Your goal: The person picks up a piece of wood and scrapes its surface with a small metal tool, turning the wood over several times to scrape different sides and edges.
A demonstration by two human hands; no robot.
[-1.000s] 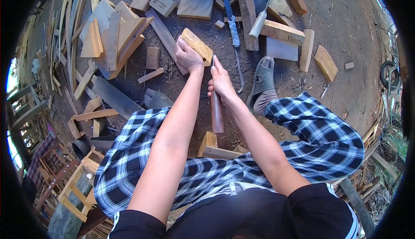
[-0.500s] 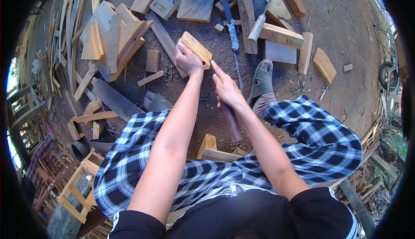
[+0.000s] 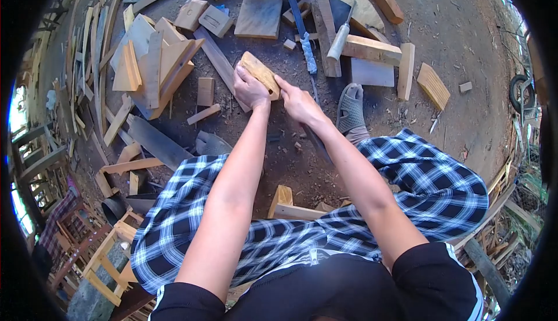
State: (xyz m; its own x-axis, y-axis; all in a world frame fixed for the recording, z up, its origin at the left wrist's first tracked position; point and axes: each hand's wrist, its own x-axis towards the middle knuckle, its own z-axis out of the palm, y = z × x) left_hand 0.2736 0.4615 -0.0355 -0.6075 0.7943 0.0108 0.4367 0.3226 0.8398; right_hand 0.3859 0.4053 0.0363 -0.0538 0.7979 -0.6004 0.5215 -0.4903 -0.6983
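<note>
My left hand (image 3: 251, 90) is closed around the near-left side of a small yellowish wooden block (image 3: 260, 72), holding it tilted above the dirt. A small dark hole shows in the block's lower end. My right hand (image 3: 300, 105) is wrapped round a tool with a dark handle (image 3: 317, 144), its index finger stretched out to the block's right end. The tool's working tip is hidden by the hand and block, and my forearm covers part of the handle. Below my hands, a wooden corner piece (image 3: 283, 199) lies between my legs.
Beyond my hands lie a saw-like blade with a wrapped blue grip (image 3: 308, 56), a pale-handled tool (image 3: 339, 41) and a square board (image 3: 260, 18). Stacked offcuts (image 3: 157, 68) stand to the left. My sandalled foot (image 3: 351, 109) is right of my hands.
My right hand has shifted slightly left and turned, so the tool's handle is now mostly behind my forearm. The block stays in my left hand, and the whole view has shifted slightly.
</note>
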